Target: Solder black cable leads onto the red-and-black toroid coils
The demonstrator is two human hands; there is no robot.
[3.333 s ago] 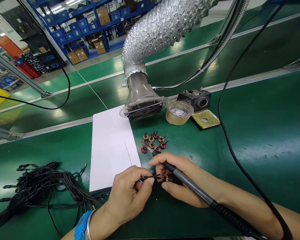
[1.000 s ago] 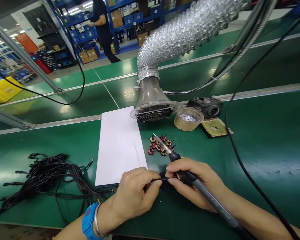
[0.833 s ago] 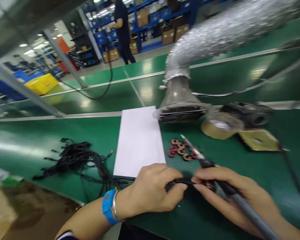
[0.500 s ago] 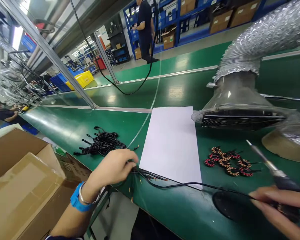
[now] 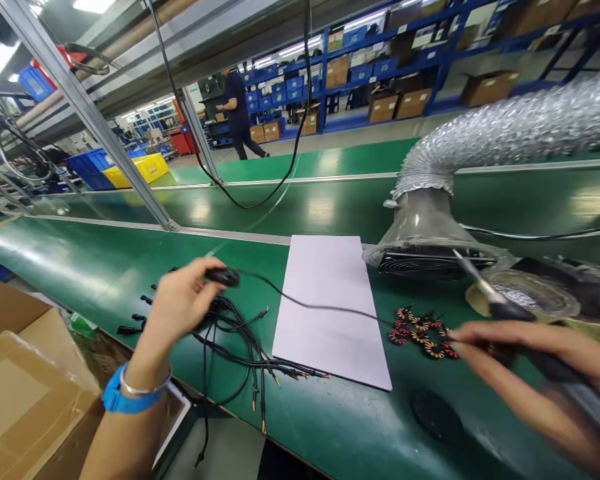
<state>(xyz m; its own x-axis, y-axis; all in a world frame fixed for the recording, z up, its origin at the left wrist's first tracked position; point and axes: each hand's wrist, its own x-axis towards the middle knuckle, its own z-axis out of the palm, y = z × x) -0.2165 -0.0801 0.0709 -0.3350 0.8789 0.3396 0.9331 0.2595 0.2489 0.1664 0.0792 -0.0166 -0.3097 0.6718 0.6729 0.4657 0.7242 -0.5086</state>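
My left hand (image 5: 183,300) is closed around the black connector (image 5: 223,277) at one end of a thin black cable (image 5: 320,307). That cable crosses above the white sheet (image 5: 330,307) toward several ring coils (image 5: 420,332) wound in red and tan wire. In my right hand (image 5: 535,360) lies a soldering iron (image 5: 513,310), its metal tip pointing up and left. The thumb and forefinger are pinched beside the coils; whether the cable's far end is between them is hard to see. Below my left hand lies a bundle of black cables (image 5: 245,353), stripped ends to the right.
A fume hood (image 5: 420,227) with a silver foil duct (image 5: 500,123) stands behind the coils. A black disc (image 5: 436,413) lies near the front edge. Cardboard boxes (image 5: 25,393) stand at left. A black cord (image 5: 300,127) hangs over the bench. A person (image 5: 237,110) walks behind.
My left hand has moved up and left from the cable bundle and now holds a connector. The cable has lifted across the sheet. My right hand has moved left toward the coils with the iron.
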